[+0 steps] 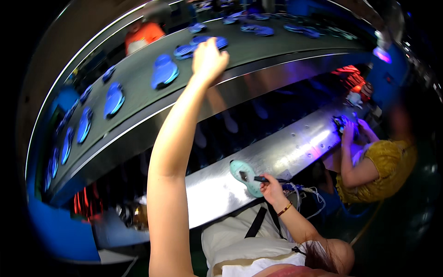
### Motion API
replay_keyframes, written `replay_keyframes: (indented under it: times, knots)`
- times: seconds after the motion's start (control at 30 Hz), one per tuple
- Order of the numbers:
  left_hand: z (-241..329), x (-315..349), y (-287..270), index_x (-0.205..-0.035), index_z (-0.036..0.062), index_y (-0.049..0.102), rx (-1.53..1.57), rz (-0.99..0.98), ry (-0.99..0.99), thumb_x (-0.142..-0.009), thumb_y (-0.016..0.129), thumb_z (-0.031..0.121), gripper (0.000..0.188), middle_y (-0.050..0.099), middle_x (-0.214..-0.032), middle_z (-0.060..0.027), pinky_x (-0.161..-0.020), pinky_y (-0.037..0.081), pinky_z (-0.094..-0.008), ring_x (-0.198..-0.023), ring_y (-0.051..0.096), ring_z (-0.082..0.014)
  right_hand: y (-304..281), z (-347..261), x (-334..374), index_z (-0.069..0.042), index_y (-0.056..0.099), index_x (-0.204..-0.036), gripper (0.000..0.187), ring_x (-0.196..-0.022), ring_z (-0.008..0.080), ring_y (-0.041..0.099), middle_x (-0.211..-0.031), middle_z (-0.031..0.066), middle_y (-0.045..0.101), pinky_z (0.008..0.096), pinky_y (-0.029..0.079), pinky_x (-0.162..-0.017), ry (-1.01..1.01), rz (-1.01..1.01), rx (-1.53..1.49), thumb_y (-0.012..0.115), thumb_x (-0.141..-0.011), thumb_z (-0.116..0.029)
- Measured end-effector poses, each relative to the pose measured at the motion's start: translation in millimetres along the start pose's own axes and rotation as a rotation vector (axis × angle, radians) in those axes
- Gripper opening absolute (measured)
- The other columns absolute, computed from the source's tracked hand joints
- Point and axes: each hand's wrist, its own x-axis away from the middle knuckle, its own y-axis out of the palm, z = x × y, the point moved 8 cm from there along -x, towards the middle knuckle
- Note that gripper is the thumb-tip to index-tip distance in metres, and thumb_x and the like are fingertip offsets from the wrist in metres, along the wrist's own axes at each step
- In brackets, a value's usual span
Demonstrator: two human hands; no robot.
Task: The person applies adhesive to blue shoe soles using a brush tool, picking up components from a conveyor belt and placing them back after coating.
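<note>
My left arm stretches up over the conveyor belt (pixel 138 74). The fingers of my left hand (pixel 210 60) are curled at the near edge of a blue shoe sole (pixel 219 42), their tips partly hidden; another blue sole (pixel 183 51) touches it on the left. On the metal ledge below lies a pale green shoe sole (pixel 251 184), slanting toward my body. My right hand (pixel 272 188) is closed around a black-handled brush (pixel 262 179), whose dark end rests over the middle of the green sole.
Several more blue soles (pixel 114 99) lie along the belt. Between belt and metal ledge (pixel 207 194) is a dark lower level with sole shapes. A co-worker in yellow (pixel 374 171) works at the ledge on the right; a person in orange (pixel 144 36) is beyond the belt.
</note>
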Motion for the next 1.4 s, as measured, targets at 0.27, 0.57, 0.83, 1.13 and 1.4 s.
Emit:
replay_keyframes:
  times: [0.27, 0.57, 0.83, 1.13, 1.4]
  knots:
    - [-34.0, -9.8, 34.2, -0.118, 0.0077, 0.037, -0.333, -0.285, -0.281, -0.072, 0.052, 0.052, 0.066, 0.045, -0.115, -0.0195, -0.080, 0.042, -0.0437, -0.099, 0.051, -0.0363, -10.5, 8.4, -13.7, -0.007, 0.057, -0.084, 0.015, -0.060, 0.0080, 0.045, -0.071, -0.0006, 0.053, 0.0203, 0.035, -0.052, 0.058, -0.043, 0.026, 0.052, -0.081, -0.021]
    - [-55.3, -22.7, 27.1, -0.107, 0.0027, 0.047, -0.329, -0.154, -0.197, -0.076, 0.058, 0.027, 0.041, 0.053, -0.104, -0.0211, -0.080, 0.043, -0.0414, -0.092, 0.054, -0.0365, 2.8, 21.4, -18.7, -0.007, 0.058, -0.081, 0.016, -0.059, 0.0061, 0.047, -0.068, -0.0013, 0.053, 0.0194, 0.033, -0.048, 0.094, -0.061, 0.109, 0.055, -0.080, -0.023]
    - [-8.9, -17.4, 46.9, -0.085, 0.0017, 0.054, 0.218, -0.263, 0.197, -0.073, 0.062, 0.026, 0.028, 0.058, -0.076, -0.0185, -0.068, 0.043, -0.0346, -0.072, 0.056, -0.0309, 6.0, 18.6, -13.4, -0.008, 0.058, -0.082, 0.020, -0.058, 0.0058, 0.047, -0.071, -0.0017, 0.054, 0.0185, 0.033, -0.048, 0.073, -0.041, 0.122, 0.056, -0.078, -0.027]
    - [24.4, 13.3, -1.4, -0.085, 0.0021, 0.053, -0.065, -0.135, 0.332, -0.081, 0.053, 0.021, 0.019, 0.054, -0.073, -0.0159, -0.071, 0.041, -0.0355, -0.072, 0.052, -0.0323, 11.2, -5.7, -2.7, -0.007, 0.059, -0.083, 0.016, -0.058, 0.0057, 0.048, -0.074, -0.0018, 0.055, 0.0179, 0.033, -0.048, -0.024, -0.062, 0.058, 0.056, -0.079, -0.022]
    - [-33.0, 155.6, -64.6, -0.102, -0.0016, 0.052, 1.312, 0.602, -0.463, -0.081, 0.051, 0.017, 0.028, 0.055, -0.094, -0.0095, -0.081, 0.042, -0.0303, -0.088, 0.054, -0.0183, -9.0, -14.3, -10.7, -0.009, 0.059, -0.081, 0.014, -0.056, 0.0054, 0.048, -0.072, -0.0028, 0.055, 0.0165, 0.033, -0.045, -0.087, -0.035, 0.019, 0.056, -0.079, -0.023]
